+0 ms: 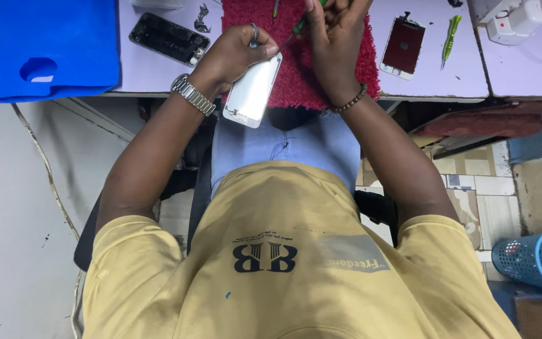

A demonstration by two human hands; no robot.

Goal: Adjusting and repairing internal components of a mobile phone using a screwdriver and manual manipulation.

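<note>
1. The left hand point(236, 53), in the upper middle of the frame, is closed around the top end of a white, flat, rectangular phone screen panel point(253, 91); a silver ring sits on one finger and a metal-link wristwatch point(192, 94) circles the wrist.
2. The panel slants down and to the left from that hand, its lower end reaching past the near edge of the pale lilac tabletop point(434, 69), above the person's blue-jeaned lap.
3. The right hand point(334, 34), just to the right of the left one, has its fingers pressed together on a thin green-handled screwdriver point(297, 28); the tip points toward the top end of the panel. A brown bead bracelet point(349, 100) is on this wrist.
4. Both hands are over a crimson, fuzzy work mat point(296, 78) at the top centre.
5. Upper left: a dark opened phone body point(169, 39) lies on the tabletop, a small bent metal part point(202, 19) just beside it, and a bright blue plastic sheet point(45, 44) further left.
6. Upper right: a second white-framed screen panel with a dark red face point(403, 47), a green tool point(450, 36) beside it, and a white power adapter point(515, 19) in the corner.
7. Lower right: a blue perforated plastic basket point(537, 260) on the floor.
</note>
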